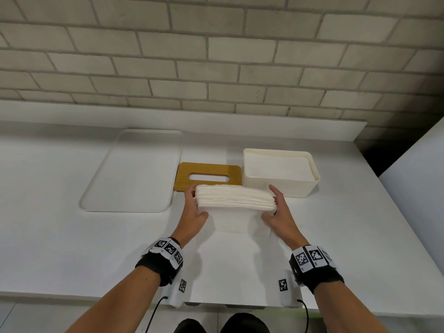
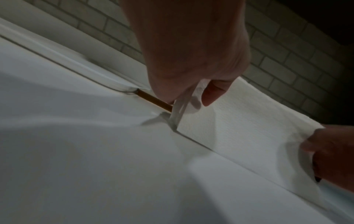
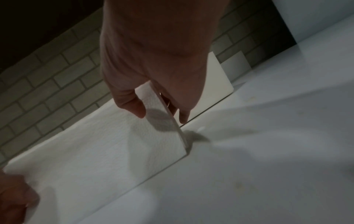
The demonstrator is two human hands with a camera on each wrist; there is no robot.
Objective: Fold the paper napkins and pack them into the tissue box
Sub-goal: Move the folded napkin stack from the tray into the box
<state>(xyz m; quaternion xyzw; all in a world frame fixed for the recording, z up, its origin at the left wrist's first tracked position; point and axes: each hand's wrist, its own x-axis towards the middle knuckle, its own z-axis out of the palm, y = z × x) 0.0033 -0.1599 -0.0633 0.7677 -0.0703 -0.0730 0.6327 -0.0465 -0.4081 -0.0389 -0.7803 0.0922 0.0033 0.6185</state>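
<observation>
A thick stack of white paper napkins [image 1: 235, 206] [image 2: 245, 121] [image 3: 107, 145] stands on edge on the white counter, held between both hands. My left hand [image 1: 193, 207] [image 2: 191, 84] grips its left end, thumb in front and fingers behind. My right hand [image 1: 276, 207] [image 3: 157, 94] grips the right end the same way. Just behind and to the right sits the cream tissue box [image 1: 280, 186] [image 3: 220, 78], open on top, with white paper inside. Its wooden lid [image 1: 207, 180] [image 2: 153, 100], with a slot, lies flat behind the stack.
A shallow white tray [image 1: 134, 171] lies at the left on the counter [image 1: 72, 248]. A brick wall [image 1: 216, 56] rises behind. The counter's front edge is near my wrists. A white panel [image 1: 418, 188] stands at the right.
</observation>
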